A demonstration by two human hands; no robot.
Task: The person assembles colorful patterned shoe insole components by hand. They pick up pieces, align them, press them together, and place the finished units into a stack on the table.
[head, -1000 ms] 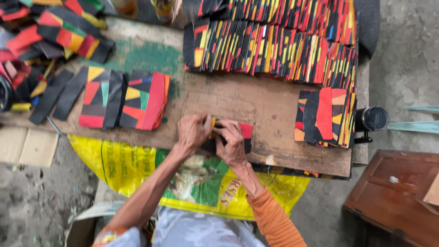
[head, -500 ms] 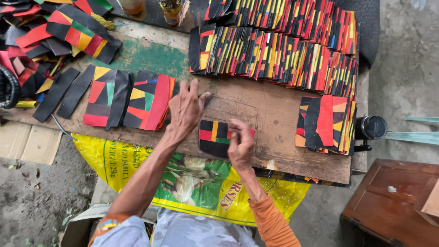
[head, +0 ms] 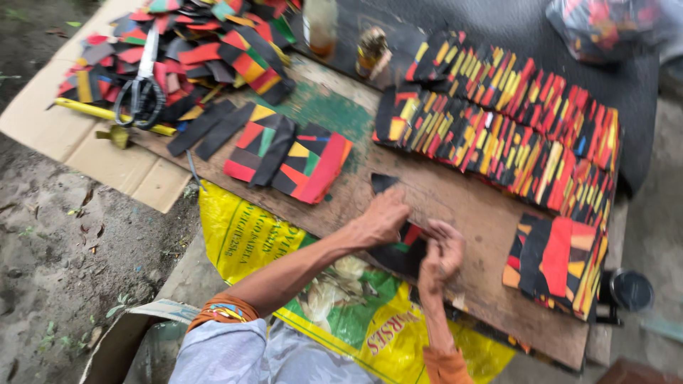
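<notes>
- Head view looks down on one wooden board [head: 455,206] serving as a worktable, with two bare hands at its near edge.
- Left hand [head: 384,217] lies palm down, fingers curled, pressing on one patchwork piece [head: 402,249] of black, red and green.
- Right hand [head: 441,256] is closed on the right edge of the same piece, fingers bent round it; the piece sits at the board's front edge, between the two hands.
- One black scrap [head: 382,182] lies just beyond the left hand's fingertips.
- Two finished patchwork panels [head: 288,156] lie side by side, left of the hands.
- One small stack of panels [head: 558,259] sits at the right end of the board.
- Overlapping rows of striped pieces [head: 512,128] run along the far side; too many and too blurred to count.
- One pair of scissors [head: 142,89] rests on a heap of offcuts [head: 199,43] at the far left.
- Two bottles [head: 320,25] stand at the back; I cannot tell their contents.
- One yellow printed sack [head: 263,238] hangs below the board's front edge.
- One flattened cardboard sheet [head: 85,153] lies under the offcuts.
</notes>
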